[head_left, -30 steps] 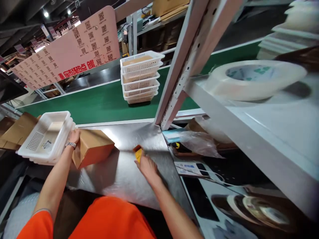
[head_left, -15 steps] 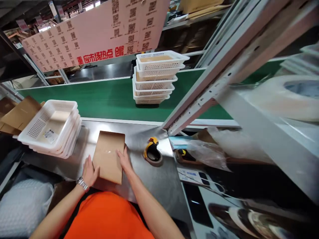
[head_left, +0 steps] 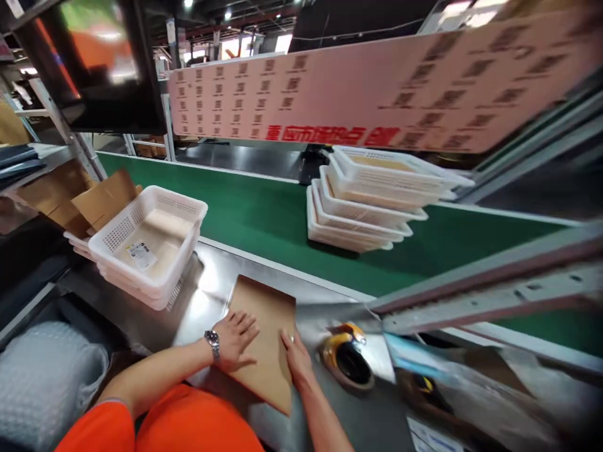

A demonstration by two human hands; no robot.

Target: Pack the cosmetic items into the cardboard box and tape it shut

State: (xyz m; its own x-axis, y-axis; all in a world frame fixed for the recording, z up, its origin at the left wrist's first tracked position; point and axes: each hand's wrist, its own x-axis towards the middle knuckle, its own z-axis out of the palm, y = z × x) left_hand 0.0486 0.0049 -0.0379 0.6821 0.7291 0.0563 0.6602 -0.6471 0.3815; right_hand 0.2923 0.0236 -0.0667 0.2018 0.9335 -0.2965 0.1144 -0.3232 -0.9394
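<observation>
We see the left hand (head_left: 234,339) spread flat, palm down, on the box (head_left: 264,339) lying on the surface (head_left: 207,295). The right hand (head_left: 296,359) rests open against the box's right edge, fingers extended, just beside the tape dispenser (head_left: 346,358).

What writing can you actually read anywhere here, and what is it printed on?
Pink board hanging above the green belt: a row of large red Chinese characters, too motion-blurred to quote, plus rows of QR codes with small captions, unreadable.
White label inside the top white basket: print too small to read.
Cardboard box under both hands: no text visible.
Nothing else is legible.
</observation>
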